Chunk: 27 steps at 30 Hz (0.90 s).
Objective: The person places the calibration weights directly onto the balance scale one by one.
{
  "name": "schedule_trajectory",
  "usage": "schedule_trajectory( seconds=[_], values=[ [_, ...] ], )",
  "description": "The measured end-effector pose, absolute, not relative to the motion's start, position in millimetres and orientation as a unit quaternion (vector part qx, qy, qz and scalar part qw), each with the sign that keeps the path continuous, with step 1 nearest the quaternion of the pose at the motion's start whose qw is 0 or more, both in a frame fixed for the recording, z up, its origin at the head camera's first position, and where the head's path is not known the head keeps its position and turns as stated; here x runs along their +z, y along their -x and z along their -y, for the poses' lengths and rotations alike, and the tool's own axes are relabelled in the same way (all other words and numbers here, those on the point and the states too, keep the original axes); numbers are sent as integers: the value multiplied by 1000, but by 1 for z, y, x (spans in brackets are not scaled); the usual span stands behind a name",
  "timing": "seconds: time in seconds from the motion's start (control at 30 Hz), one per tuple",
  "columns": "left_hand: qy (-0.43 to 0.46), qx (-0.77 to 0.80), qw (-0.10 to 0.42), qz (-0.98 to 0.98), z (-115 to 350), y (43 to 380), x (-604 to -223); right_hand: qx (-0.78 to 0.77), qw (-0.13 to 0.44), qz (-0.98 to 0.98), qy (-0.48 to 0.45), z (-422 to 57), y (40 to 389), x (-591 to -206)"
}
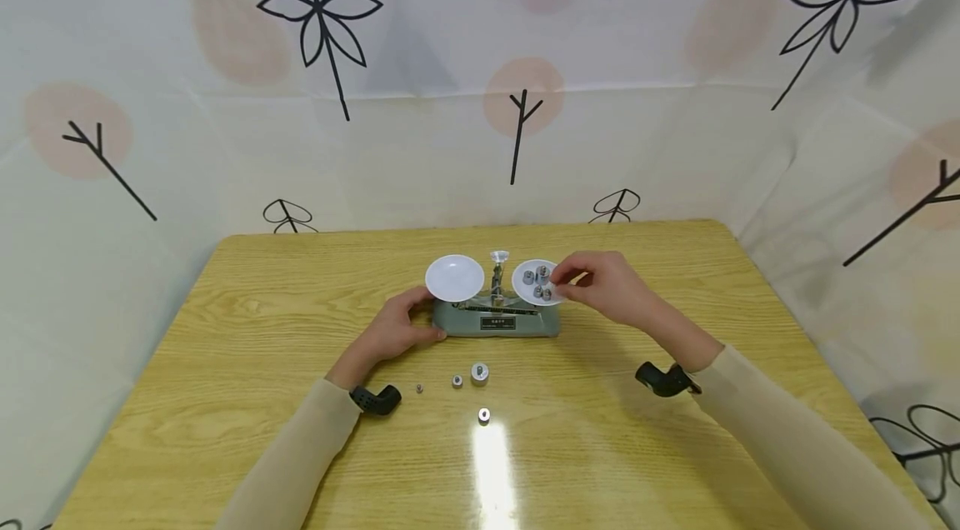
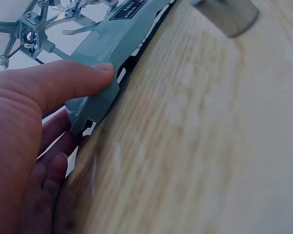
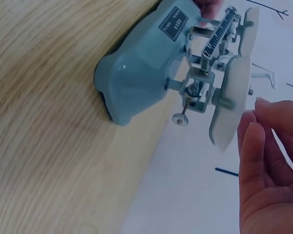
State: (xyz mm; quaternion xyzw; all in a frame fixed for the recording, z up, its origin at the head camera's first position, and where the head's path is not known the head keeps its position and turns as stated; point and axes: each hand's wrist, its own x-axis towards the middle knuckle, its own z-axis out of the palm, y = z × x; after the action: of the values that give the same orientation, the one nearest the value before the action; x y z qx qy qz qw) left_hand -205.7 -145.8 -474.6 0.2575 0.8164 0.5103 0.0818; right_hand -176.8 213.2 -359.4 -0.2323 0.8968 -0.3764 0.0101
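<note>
A green balance scale [image 1: 497, 323] with two white pans stands on the table. My left hand [image 1: 397, 324] grips the left end of its base, thumb [image 2: 95, 75] on the front side and fingers behind. The left pan [image 1: 454, 278] holds nothing. Several metal weights [image 1: 543, 272] stand on the right pan [image 3: 234, 97]. My right hand [image 1: 606, 287] is at the right rim of that pan, its fingers loosely bent beside the weights. Between thumb and fingertips [image 3: 253, 139] I see nothing held. The pan hides its own top in the right wrist view.
In front of the scale stand a large weight [image 1: 480, 374], two smaller weights [image 1: 457, 381] [image 1: 483, 415] and a tiny one [image 1: 419, 388]. The wooden table [image 1: 247, 363] ends at a patterned cloth [image 1: 442, 163] behind the scale.
</note>
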Motion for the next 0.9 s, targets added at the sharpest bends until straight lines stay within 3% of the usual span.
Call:
schedule_trajectory(
  seconds=[0.6,0.9],
  values=[
    [-255,509,84,-818,146,205,-473,-407,-13,-898,169,-245,178,-368],
    [-268,511,77,-813,146,206,-474,-436,16,-889,139,-251,182,-391]
  ],
)
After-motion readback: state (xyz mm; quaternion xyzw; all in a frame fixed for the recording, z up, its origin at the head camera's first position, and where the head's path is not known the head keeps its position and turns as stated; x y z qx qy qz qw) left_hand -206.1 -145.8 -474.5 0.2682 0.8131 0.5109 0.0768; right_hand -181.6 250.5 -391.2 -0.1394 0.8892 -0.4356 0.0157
